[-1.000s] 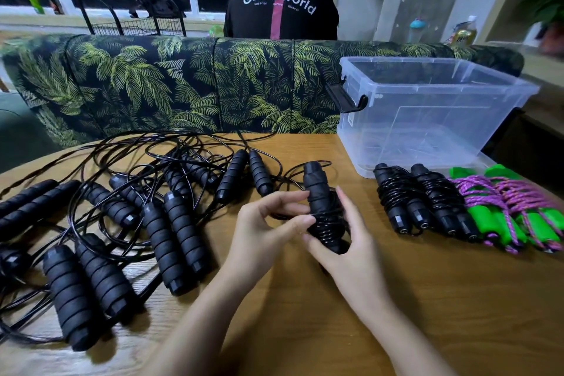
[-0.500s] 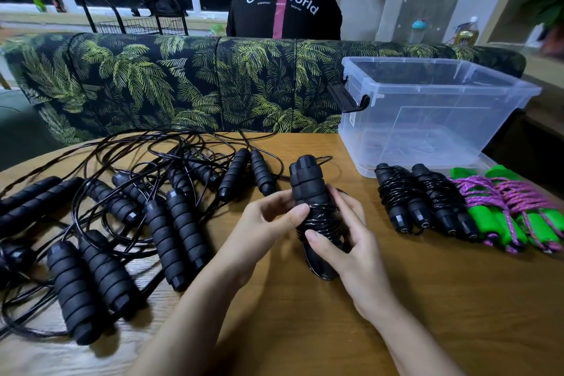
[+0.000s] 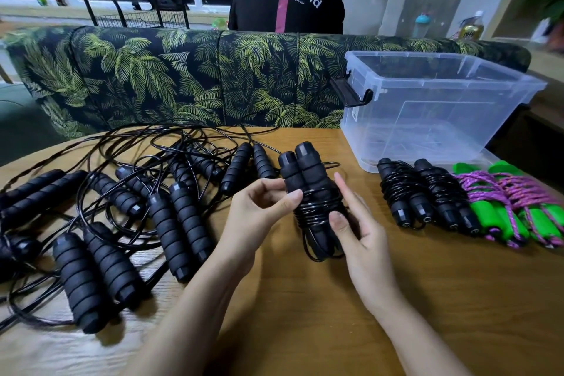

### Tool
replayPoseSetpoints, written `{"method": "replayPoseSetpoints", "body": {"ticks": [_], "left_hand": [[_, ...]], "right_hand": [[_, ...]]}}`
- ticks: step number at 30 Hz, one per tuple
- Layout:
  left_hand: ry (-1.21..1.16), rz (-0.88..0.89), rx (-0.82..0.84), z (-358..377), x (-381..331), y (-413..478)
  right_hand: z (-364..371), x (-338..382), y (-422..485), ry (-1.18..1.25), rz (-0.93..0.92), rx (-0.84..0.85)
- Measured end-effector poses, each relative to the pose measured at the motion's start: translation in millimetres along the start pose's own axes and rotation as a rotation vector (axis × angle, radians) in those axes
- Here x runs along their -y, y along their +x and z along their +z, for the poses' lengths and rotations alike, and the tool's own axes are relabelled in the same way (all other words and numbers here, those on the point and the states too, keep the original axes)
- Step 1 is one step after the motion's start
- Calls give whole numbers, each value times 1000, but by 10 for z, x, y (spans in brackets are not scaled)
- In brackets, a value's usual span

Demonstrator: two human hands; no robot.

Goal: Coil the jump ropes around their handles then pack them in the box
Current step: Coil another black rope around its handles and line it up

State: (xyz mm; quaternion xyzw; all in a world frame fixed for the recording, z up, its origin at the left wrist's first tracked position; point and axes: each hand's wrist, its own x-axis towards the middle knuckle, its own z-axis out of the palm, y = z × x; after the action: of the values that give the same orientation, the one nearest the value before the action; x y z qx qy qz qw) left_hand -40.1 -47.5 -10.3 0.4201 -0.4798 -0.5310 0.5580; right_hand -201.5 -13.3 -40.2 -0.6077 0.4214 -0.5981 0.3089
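A black jump rope [image 3: 308,189], its two foam handles side by side with cord wound round them, is held upright above the table's middle. My left hand [image 3: 259,214] pinches its left side with thumb and fingers. My right hand [image 3: 357,223] holds its right side, thumb on the coils and fingers behind. Several uncoiled black ropes [image 3: 128,214] lie tangled on the left. Two coiled black ropes [image 3: 427,195] and two green-handled ropes with purple cord [image 3: 515,207] lie on the right. The clear plastic box [image 3: 439,107] stands open at the back right.
The wooden table [image 3: 305,314] has bare surface at the front. A palm-print sofa back [image 3: 183,76] runs behind the table. A person in a black shirt [image 3: 287,0] sits beyond it, facing away.
The held bundle has turned and tipped so both handle tops point up and away. My left thumb has shifted onto the coils and my right fingers have straightened.
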Motion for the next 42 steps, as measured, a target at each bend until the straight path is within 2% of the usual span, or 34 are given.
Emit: {"method": "replayPoseSetpoints", "body": {"ticks": [5,7,14,25,29,36,42], "left_hand": [[-13,40,-82,71,46,-27],[-5,48,-101,77,47,-35],[49,103,-174,107,63,-54],[168,231,-31,151,63,-98],[218,278,-29,124,85,-78],[245,319,64,65,74,-38],[47,155,118,13,105,-4]], "right_hand": [[80,-40,-34,-327,-192,-51],[91,-55,-31,-376,-212,-53],[129,-61,-88,-540,-99,53],[74,-60,-60,-655,28,-63],[54,-62,-47,-588,53,-37],[23,25,-1,-223,95,-47],[18,96,-3,21,151,8]]}}
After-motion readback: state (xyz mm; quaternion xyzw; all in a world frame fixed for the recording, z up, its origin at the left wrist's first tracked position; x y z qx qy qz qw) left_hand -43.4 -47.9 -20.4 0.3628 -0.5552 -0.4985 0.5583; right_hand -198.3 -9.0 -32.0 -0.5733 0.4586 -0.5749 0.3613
